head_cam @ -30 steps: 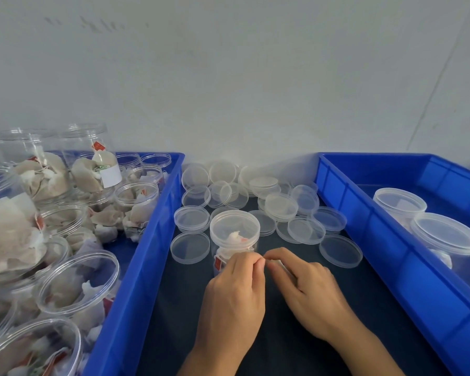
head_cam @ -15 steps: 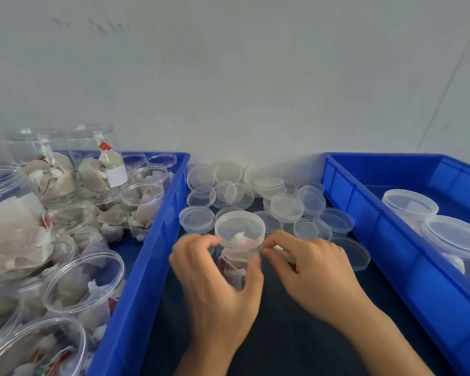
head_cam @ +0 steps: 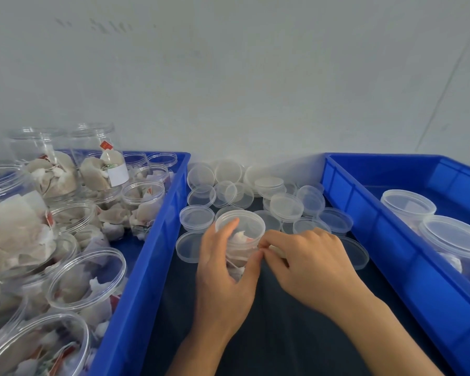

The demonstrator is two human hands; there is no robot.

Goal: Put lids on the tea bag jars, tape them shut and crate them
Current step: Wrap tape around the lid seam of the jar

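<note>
Head view: lidded tea bag jar (head_cam: 239, 234) upright on dark mat (head_cam: 269, 321) between two blue crates. Left hand (head_cam: 223, 270) wrapped round jar body. Right hand (head_cam: 310, 261) fingers pinched at jar's side, presumably on clear tape, too blurred to confirm. Loose lids (head_cam: 285, 207) piled just behind. Risk: tape creasing or missing lid seam if jar turns in grip. Taped jars (head_cam: 407, 204) in right crate (head_cam: 364, 221), open jars (head_cam: 144, 202) in left crate (head_cam: 158, 240).

Dark tabletop (head_cam: 296, 335) carries two blue crates (head_cam: 147, 267) and loose lids (head_cam: 285, 207).
</note>
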